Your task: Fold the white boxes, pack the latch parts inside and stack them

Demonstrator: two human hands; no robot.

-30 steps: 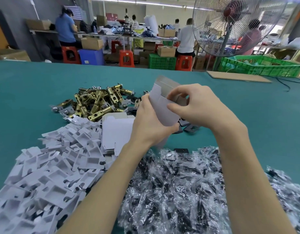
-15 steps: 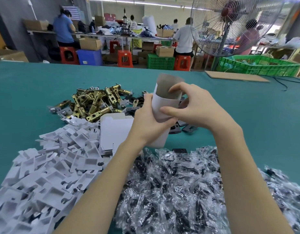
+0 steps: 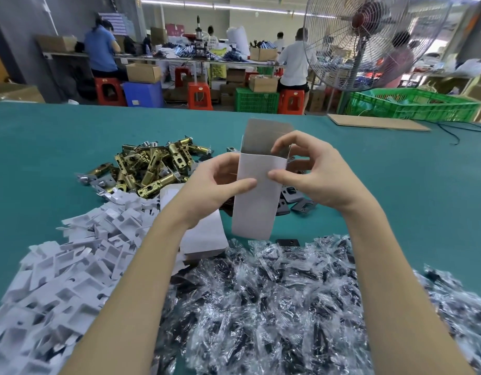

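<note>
Table: green surface carrying every pile.
Bagged parts: clear packets heaped nearest the viewer.
White inserts: folded card pieces piled at near left.
Brass latches: heap at far left, beyond the inserts.
Flat boxes: stack lying under the left forearm.
White box: held upright above the table, top flap raised.
Left hand: fingers and thumb pinch the box's left side.
Right hand: thumb and curled fingers pinch its upper right edge.
</note>
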